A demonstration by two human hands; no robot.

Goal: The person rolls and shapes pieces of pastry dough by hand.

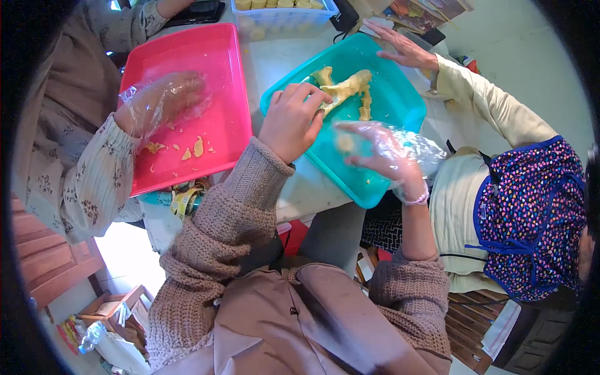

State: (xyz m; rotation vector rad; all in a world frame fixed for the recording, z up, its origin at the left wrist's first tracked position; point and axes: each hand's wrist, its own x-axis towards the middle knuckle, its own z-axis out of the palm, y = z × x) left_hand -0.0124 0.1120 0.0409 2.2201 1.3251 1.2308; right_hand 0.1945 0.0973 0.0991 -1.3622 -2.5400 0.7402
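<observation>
the bare left hand [290,122] has bent fingers at the yellow dough [347,87]; whether they grip is hidden. the dough lies just beyond its fingertips, in the teal tray [397,94]. to its right, the plastic-gloved right hand [382,153] is half closed around a blurred pale lump [345,143]; light, even pressure should keep it whole.

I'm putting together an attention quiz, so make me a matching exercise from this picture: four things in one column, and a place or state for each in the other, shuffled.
Things
1. Wearer's left hand
2. Wearer's right hand
3. Rectangular pink plastic tray
4. Lumpy pale-yellow dough-like pieces

Places and states
A. Holds small scattered yellow scraps
B. In the rectangular teal plastic tray
C. Bare
D. Covered by clear thin plastic

Pairs: 1-C, 2-D, 3-A, 4-B
</observation>
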